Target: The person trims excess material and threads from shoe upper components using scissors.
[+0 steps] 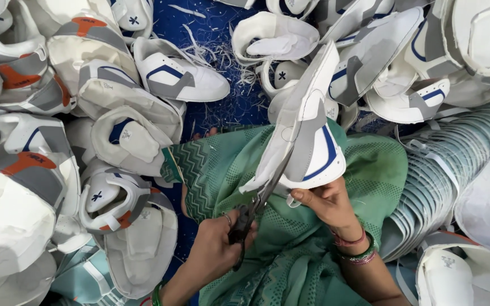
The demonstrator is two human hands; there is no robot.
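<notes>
- Scissors, dark steel with blades parted [256,207], sat in the left hand [214,255], its fingers closed through the handles, biting the edge of a white, grey and blue shoe upper [307,136].
- Right hand [327,204] pinched that upper's lower rim above the green-clad lap [290,249].
- Risk, as I judged it: the right hand's fingertips lay close to the blades, and a slip could nick them or overcut the seam.
- No surface showed; heaped white shoe uppers [114,102] and trimmings covered a blue floor sheet [239,102].

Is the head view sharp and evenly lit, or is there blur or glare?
Head view: soft, even light, no glare; the shoe upper and scissors are fairly sharp; white uppers at the left edge look washed out and slightly soft.
</notes>
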